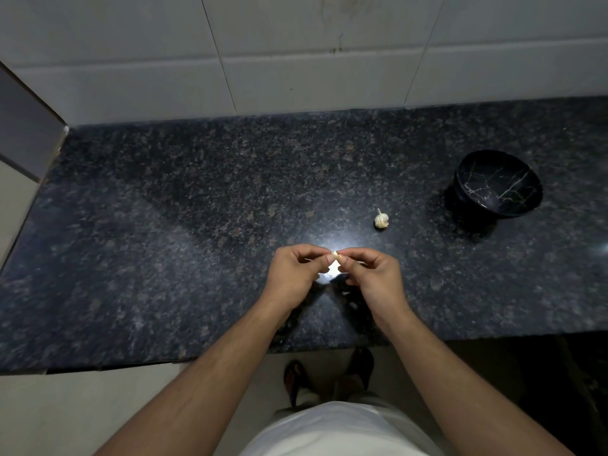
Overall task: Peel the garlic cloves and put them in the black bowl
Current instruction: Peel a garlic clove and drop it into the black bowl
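Note:
A small pale garlic clove (pixel 335 255) is pinched between the fingertips of my left hand (pixel 292 274) and my right hand (pixel 375 278), held a little above the dark granite counter (pixel 164 241). Most of the clove is hidden by my fingers. A white garlic bulb (pixel 381 219) lies on the counter beyond my right hand. The black bowl (pixel 498 185), marbled with pale veins, stands further right and looks empty.
A white tiled wall (pixel 296 60) runs behind the counter, and another wall closes the left end. The counter's front edge (pixel 131 363) lies just under my forearms. A bright light glare (pixel 329 274) shines on the stone below my hands.

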